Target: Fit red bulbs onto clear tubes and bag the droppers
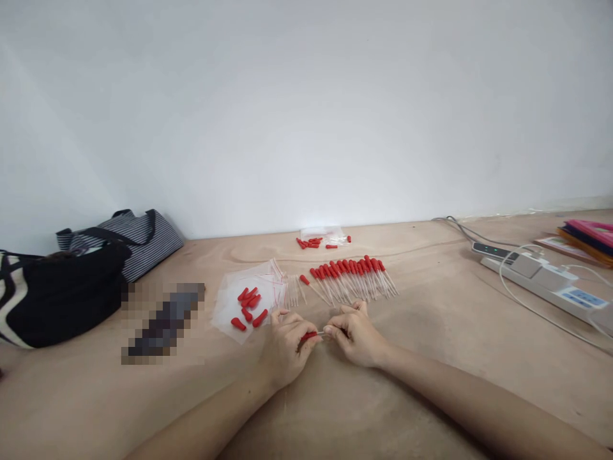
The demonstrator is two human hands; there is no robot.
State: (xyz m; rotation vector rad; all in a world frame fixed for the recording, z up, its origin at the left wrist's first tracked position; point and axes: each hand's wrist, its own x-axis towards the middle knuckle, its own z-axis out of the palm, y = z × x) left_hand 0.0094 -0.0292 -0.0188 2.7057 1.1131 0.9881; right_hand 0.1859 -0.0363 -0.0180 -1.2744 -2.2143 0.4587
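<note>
Pinched in my left hand (291,342) is a red rubber bulb (308,336), partly covered by the fingers. My right hand (357,335) is closed on a thin clear glass tube (322,333) whose end meets the bulb; how far it sits inside is hidden. Beyond my hands lies a row of droppers (352,275), clear tubes with red bulbs on their far ends. Several bare tubes (295,291) lie left of that row. Loose red bulbs (249,300) rest on clear plastic bags (224,300) to the left of my left hand.
Farther back are more red bulbs (311,243) by a clear bag (322,232). A black bag (71,297) and a striped bag (143,239) stand at left. To the right are a power strip (541,287) with cables and colourful folders (587,236). A blurred-out object (165,322) lies left.
</note>
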